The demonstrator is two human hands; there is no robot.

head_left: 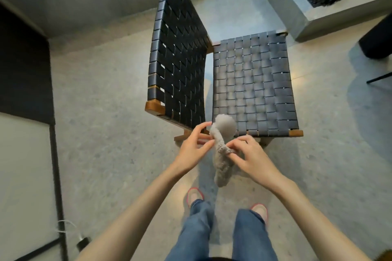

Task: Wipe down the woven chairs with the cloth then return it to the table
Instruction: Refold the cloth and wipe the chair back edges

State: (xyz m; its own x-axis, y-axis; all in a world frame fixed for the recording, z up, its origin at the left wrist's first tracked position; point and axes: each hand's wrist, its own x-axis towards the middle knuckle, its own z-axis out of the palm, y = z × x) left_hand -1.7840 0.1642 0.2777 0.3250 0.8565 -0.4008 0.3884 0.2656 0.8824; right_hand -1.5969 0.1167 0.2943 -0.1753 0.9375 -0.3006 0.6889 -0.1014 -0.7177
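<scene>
I look straight down at a fluffy grey cloth [221, 155] held in the air just before the front edge of a woven chair [252, 85]. Its long axis runs away from me: a rounded, bunched end points up at the dark strap seat, and the tail hangs toward the slippers [194, 196]. The left hand [194, 146] pinches the upper part and the right hand [249, 155] pinches the middle, so both are closed on it. Below is a grey concrete floor [110, 125], with a raised ledge [331, 17] at upper right and a black metal frame [56, 174] at left.
</scene>
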